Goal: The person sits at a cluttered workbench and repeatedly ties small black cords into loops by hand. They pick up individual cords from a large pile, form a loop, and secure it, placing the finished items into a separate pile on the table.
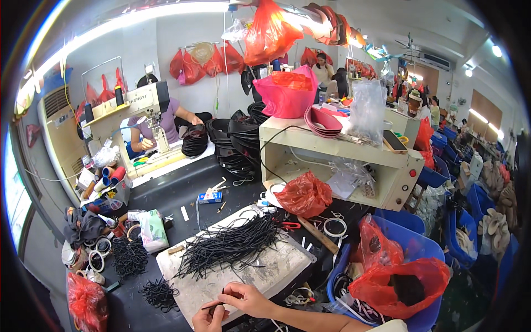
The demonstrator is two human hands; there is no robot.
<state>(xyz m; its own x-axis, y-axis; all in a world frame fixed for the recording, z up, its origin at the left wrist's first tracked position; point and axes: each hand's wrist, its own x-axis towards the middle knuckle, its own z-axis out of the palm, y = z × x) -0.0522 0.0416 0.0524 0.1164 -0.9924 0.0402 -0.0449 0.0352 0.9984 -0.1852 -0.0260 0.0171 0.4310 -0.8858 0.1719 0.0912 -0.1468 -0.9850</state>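
My left hand (209, 318) and my right hand (243, 299) are close together over the near edge of a worn white board (287, 255). The fingers of both hands are pinched around a short piece of thin black cord (209, 307), mostly hidden by them. Just beyond, a large heap of long black cords (229, 243) lies spread across the board. A small tangled pile of short black cords (159, 294) sits left of my hands, and a bigger tangle (129, 255) lies farther left.
A wooden-handled hammer (318, 234) and red-handled scissors (291, 225) lie right of the cords. Blue bins (412, 235) with red bags stand at the right. Across the black table, a person (171, 119) works at a sewing machine (130, 102). A cream shelf unit (326, 135) stands behind.
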